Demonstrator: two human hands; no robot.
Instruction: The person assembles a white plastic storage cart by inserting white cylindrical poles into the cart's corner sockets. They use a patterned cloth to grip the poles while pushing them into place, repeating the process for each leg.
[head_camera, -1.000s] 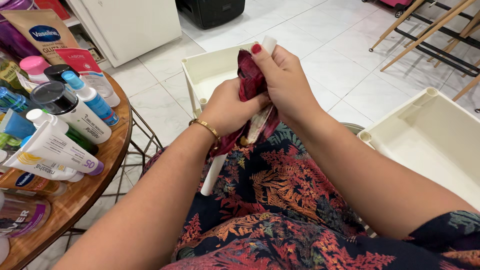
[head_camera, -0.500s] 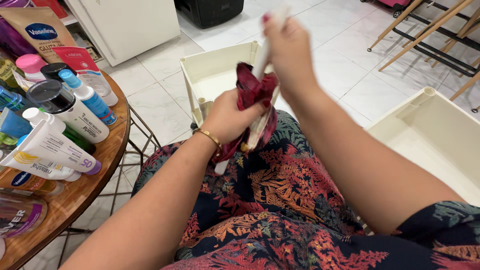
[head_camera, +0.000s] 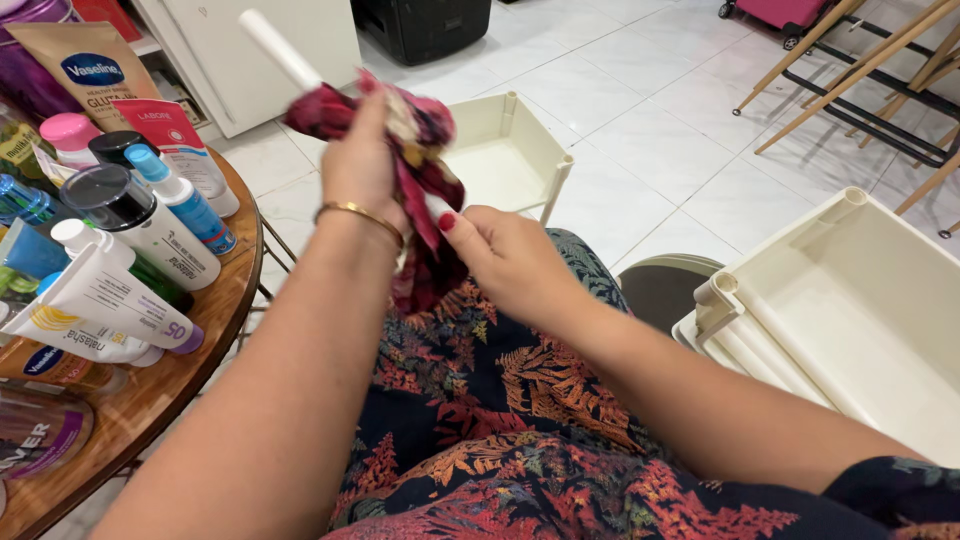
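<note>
My left hand (head_camera: 358, 165) is raised and closed around a crumpled dark red patterned cloth (head_camera: 420, 190) that is wrapped about a white plastic tube (head_camera: 280, 48). The tube sticks out up and to the left of the fist, tilted. Most of the tube is hidden inside the cloth and hand. My right hand (head_camera: 505, 255) sits lower, just right of the hanging end of the cloth, with thumb and fingers pinching that end. Both hands are above my lap, which is covered by a dark floral dress (head_camera: 520, 420).
A round wooden table (head_camera: 175, 375) at the left is crowded with several lotion tubes and bottles (head_camera: 130, 225). A cream plastic tray (head_camera: 500, 150) stands on the tiled floor ahead. A stack of cream trays (head_camera: 850, 300) lies at the right. Wooden chair legs (head_camera: 850, 60) are far right.
My left hand rose and swung left with the cloth and tube, so the tube now points up-left. My right hand let go of the tube's top and dropped to the cloth's hanging end.
</note>
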